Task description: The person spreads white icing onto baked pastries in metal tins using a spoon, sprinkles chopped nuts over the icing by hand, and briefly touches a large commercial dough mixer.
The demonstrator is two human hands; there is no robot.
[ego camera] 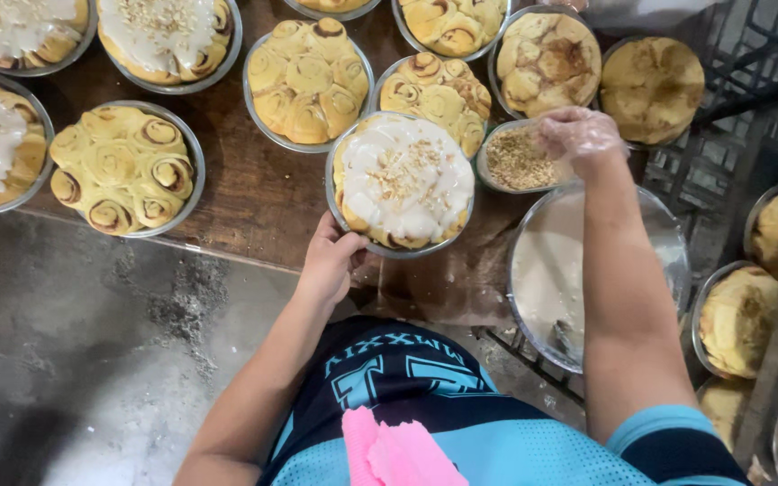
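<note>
A wooden surface [254, 193] carries trays of rolls. The left hand [330, 261] pinches the near rim of the iced tray [402, 183]. Just right of it, the gloved right hand [578, 137], fingers bunched, dips into a small crumb bowl [515, 160].

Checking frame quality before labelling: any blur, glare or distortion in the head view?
Head view: right hand in a clear glove is motion-blurred over the small bowl of crumbs; left hand and the iced roll pan are sharp; wide-angle bending at edges; soft glare on the icing; right-side racks dim.
</note>
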